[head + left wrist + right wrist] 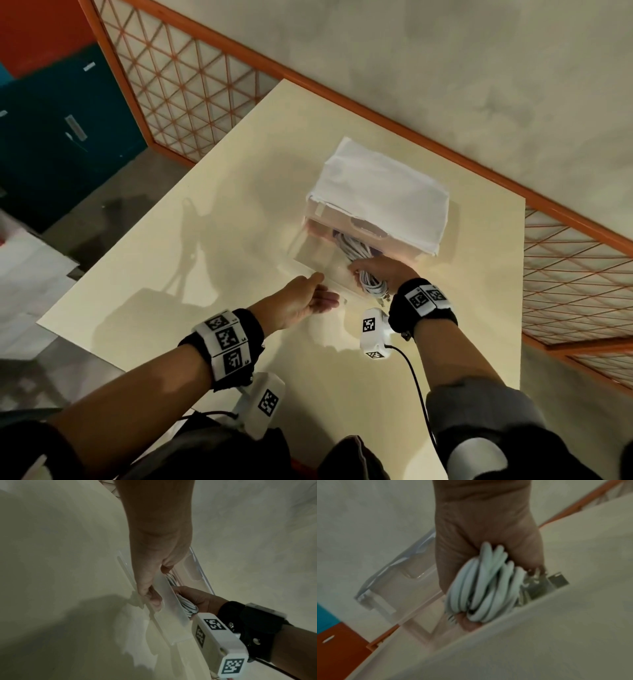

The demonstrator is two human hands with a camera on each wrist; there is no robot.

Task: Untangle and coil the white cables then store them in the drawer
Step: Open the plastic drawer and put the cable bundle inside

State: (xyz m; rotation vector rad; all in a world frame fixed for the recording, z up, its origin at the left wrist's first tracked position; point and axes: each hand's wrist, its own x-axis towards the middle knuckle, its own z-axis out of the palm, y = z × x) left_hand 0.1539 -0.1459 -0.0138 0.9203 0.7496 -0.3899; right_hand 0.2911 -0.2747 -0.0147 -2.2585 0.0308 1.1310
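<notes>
We see the coiled white cables (368, 279) bunched in the right hand (383, 270), whose fingers curl around them just above the pulled-out clear plastic drawer (308, 260); a second white coil (352, 246) lies inside. The left hand (301, 301) pinches the drawer's front lip between thumb and fingers. The drawer unit, draped with a white cloth (380, 192), stands on the cream table (205, 240).

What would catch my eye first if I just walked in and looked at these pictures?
Probably the bundle of coiled white cables gripped in the right hand, being lowered into the clear plastic drawer pulled out toward the person. The left hand holds the drawer's front edge. Behind, a white cloth covers the drawer unit on the cream table.
</notes>
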